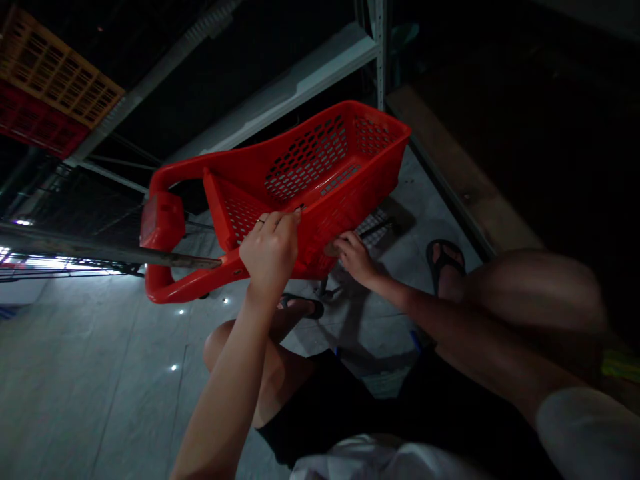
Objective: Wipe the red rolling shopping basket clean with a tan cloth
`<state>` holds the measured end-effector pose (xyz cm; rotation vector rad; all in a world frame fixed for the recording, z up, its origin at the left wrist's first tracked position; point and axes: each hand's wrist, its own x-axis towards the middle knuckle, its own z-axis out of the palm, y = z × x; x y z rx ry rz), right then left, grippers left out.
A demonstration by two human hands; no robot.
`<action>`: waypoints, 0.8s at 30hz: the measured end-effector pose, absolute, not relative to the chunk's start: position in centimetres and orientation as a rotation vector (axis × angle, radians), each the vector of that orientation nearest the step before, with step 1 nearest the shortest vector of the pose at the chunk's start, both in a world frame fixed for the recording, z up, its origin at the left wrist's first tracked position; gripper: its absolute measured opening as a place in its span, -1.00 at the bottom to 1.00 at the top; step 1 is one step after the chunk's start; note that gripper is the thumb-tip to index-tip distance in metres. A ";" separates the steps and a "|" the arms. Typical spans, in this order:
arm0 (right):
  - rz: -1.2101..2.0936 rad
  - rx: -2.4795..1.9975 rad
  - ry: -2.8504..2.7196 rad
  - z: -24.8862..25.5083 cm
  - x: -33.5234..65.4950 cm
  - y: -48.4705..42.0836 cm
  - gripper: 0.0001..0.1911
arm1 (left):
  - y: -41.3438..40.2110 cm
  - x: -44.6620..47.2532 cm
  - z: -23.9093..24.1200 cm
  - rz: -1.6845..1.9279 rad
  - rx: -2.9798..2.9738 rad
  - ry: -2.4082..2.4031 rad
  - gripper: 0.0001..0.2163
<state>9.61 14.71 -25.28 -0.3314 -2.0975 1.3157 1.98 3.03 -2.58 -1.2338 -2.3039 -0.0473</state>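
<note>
Left hand (270,250) clenched over the near rim of the red shopping cart (307,170), fingers wrapped down onto it and a ring on one finger: that is the grip I see on my feed. To its right and lower, the right hand (356,257) has its fingers bent around a small brownish piece (331,249), close against the cart's outer wall; what that piece is, I cannot tell. From the left hand, the cart runs away up and right to its far end, while its looped handle (163,223) lies to the left. I see a grey rod (193,260) crossing in front of the handle, its tip by the near rim; contact there is unclear to me. Beneath are two sandalled feet on the grey tiled floor (110,373). Beyond the cart I make out a metal shelf (295,100) and, up at left, a yellow crate (55,63) above a red crate (37,127).
</note>
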 end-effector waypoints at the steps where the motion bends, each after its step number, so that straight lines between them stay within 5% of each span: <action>1: 1.285 -0.374 -2.058 -24.3 9.3 15.6 -0.68 | 2.9 1.9 -2.6 -0.042 -1.231 -2.297 -0.71; 9: 0.953 -0.624 -1.717 -17.0 7.4 22.3 -0.69 | 2.7 2.1 -2.4 -0.034 -1.278 -2.289 -0.69; 18: 1.201 -0.596 -2.289 -26.6 9.0 17.0 -0.71 | 2.5 1.3 -3.0 -0.091 -1.297 -2.206 -0.74; 24: 1.225 -0.708 -2.213 -26.1 8.2 17.6 -0.76 | 2.5 1.2 -3.2 -0.047 -1.290 -2.118 -0.75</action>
